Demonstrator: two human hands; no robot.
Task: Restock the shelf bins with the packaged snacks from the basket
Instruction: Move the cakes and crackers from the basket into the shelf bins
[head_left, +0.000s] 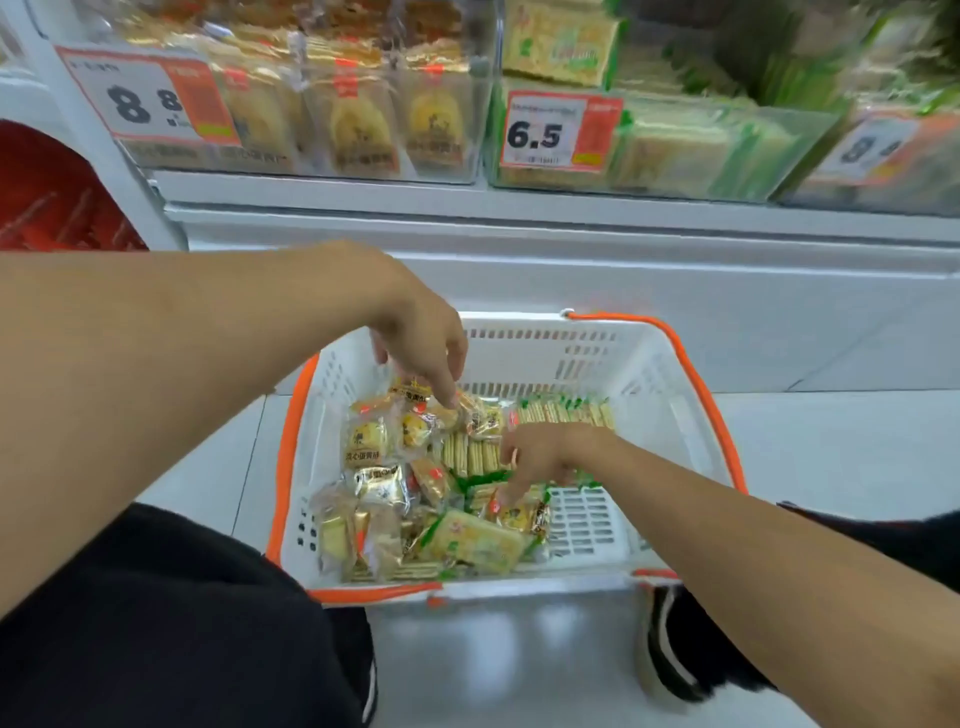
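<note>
Snacks fill basket left; right floor bare.

Light: bright, even and white, falling from above.
Glare: two soft bright patches on the glossy floor just in front of the basket; pale sheen on the clear bins.
Shadows: faint and soft, a dim band under the shelf.
Blur: the upper right smears heavily, green packets streaked; price tag readable but soft.
Distortion: wide-angle bending, shelf edges curve, forearms swell near the borders.
Focus: snack packets in the basket moderately sharp, print partly legible.
</note>
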